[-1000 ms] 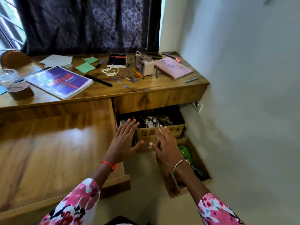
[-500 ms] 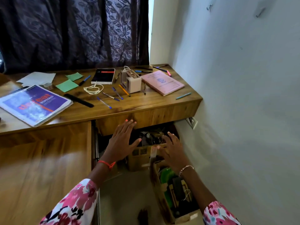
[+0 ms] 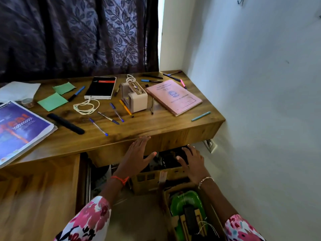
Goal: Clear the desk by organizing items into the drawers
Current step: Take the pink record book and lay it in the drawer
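Both hands are rising from the cardboard box toward the desk: the left hand, fingers spread, is reaching its front edge; the right hand is hovering spread, empty. The pens and notebook are lying on top, unsorted.

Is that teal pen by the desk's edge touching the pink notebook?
Apart. The head view shows bare desk wood between the teal pen and the pink notebook.
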`<state>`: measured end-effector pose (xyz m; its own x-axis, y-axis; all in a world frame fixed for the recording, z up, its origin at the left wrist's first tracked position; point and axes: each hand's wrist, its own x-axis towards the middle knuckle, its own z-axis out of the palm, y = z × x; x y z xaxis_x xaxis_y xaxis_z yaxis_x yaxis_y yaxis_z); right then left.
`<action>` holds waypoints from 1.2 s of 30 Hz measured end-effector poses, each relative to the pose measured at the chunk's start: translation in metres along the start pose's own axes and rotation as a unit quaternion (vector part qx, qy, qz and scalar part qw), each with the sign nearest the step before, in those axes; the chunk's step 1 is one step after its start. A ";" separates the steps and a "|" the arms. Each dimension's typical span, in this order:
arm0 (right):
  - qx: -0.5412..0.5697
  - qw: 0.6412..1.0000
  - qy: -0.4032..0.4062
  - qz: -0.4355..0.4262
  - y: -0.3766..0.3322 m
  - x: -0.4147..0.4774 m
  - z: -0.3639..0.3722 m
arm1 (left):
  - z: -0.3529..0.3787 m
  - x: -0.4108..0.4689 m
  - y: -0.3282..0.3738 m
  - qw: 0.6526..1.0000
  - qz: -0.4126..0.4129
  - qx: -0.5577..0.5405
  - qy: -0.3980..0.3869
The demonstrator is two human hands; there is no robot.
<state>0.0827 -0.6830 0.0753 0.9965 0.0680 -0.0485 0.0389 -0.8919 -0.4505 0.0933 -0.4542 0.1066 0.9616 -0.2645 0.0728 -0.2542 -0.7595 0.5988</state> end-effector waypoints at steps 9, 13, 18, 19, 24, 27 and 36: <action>0.011 1.000 0.023 0.001 0.018 0.094 -0.036 | 0.015 0.086 0.010 0.989 -0.081 -0.123 -0.034; -0.001 0.999 0.046 -0.005 0.028 0.151 -0.050 | 0.021 0.137 0.017 0.972 -0.138 -0.186 -0.032; -0.004 0.998 0.057 0.002 0.040 0.226 -0.071 | 0.020 0.200 0.025 0.962 -0.172 -0.212 -0.022; -0.005 0.998 0.057 0.006 0.043 0.240 -0.074 | 0.020 0.211 0.026 0.961 -0.174 -0.216 -0.019; -0.020 0.998 0.043 0.039 0.061 0.296 -0.083 | 0.026 0.255 0.024 0.927 -0.244 -0.285 0.000; -0.026 0.998 0.013 0.061 0.070 0.320 -0.088 | 0.030 0.270 0.020 0.861 -0.305 -0.405 0.028; -0.032 0.991 -0.052 0.118 0.081 0.359 -0.089 | 0.034 0.297 0.013 0.712 -0.397 -0.575 0.066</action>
<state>0.4505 -0.7709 0.1006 0.9657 -0.1032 -0.2385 -0.1864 -0.9144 -0.3594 0.3718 -0.5631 0.1089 0.7753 0.0927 -0.6248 0.5557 0.3700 0.7445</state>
